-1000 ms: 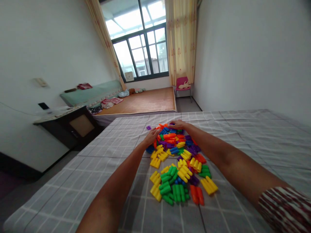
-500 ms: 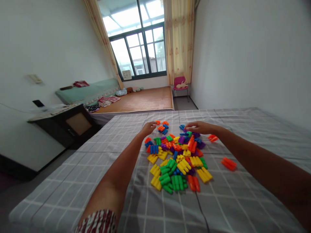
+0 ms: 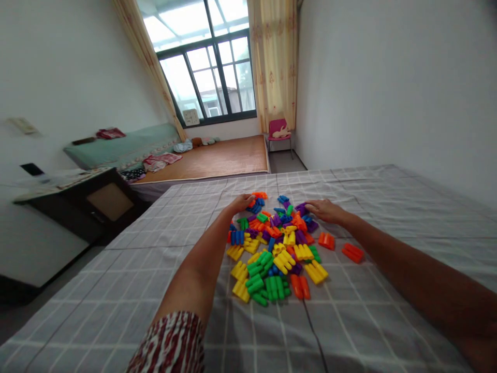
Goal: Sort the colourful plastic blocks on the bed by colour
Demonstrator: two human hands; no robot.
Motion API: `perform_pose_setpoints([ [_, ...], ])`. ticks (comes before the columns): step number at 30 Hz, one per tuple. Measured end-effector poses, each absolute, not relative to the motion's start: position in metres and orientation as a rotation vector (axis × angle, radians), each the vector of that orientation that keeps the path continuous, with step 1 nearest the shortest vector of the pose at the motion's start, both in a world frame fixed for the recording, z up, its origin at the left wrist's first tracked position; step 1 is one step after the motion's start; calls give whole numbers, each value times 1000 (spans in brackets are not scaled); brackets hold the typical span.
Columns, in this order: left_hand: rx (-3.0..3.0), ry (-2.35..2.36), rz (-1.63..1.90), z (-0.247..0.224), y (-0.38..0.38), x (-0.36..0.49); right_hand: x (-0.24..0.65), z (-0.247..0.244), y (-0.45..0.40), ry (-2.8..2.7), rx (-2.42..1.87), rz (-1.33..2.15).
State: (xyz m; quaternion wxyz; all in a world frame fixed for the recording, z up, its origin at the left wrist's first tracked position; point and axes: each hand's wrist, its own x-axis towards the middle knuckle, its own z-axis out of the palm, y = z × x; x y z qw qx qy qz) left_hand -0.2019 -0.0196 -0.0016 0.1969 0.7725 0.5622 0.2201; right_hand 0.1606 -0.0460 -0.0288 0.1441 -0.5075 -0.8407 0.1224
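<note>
A heap of toy plastic building blocks, each like joined tubes, lies on the checked bedsheet [image 3: 373, 316]. My left hand [image 3: 239, 203] is at the heap's far left, fingers stretched out against small orange blocks [image 3: 260, 195] and blue blocks [image 3: 256, 207]. Across from it, my right hand [image 3: 325, 209] reaches in from the right, its fingertips touching a purple block [image 3: 301, 208]; its fingers look extended, not wrapped round it. Green blocks [image 3: 275, 288] and yellow blocks [image 3: 316, 272] make up the near side.
Two orange blocks, one nearer the heap [image 3: 326, 240] and one farther out [image 3: 353, 252], lie apart on the right. A dark cabinet [image 3: 104, 204] stands left of the bed. Beyond are another bed [image 3: 217, 158], a pink chair [image 3: 278, 129] and a window.
The view has turned slightly right. My left hand has pushed right, bringing the far orange blocks closer together. My right hand has shifted right, and one loose orange block now lies nearer me.
</note>
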Motion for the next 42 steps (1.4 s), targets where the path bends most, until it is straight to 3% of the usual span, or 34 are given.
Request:
perform_pose_setpoints([
  [6, 2195, 1290, 480, 8, -67, -185, 108, 4, -79, -2452, -1070, 623],
  [10, 2184, 1381, 502, 11, -96, -185, 121, 8, -96, -2456, -998, 676],
  [17, 2201, 1910, 607, -5, -110, -174, 150, -4, -109, -2221, -1197, 479],
  [22, 2120, 1975, 679, -13, -119, -173, 146, 2, -122, -2277, -996, 620],
  [28, 2160, 1916, 669, -13, -120, -174, 127, -5, -136, -2319, -1001, 444],
  [38, 2232, 1807, 767, -23, -112, -179, 152, -3, -134, -1634, -910, 1374],
  [42, 2315, 1877, 885, -21, -114, -177, 144, 0, -134, -1457, -877, 1442],
])
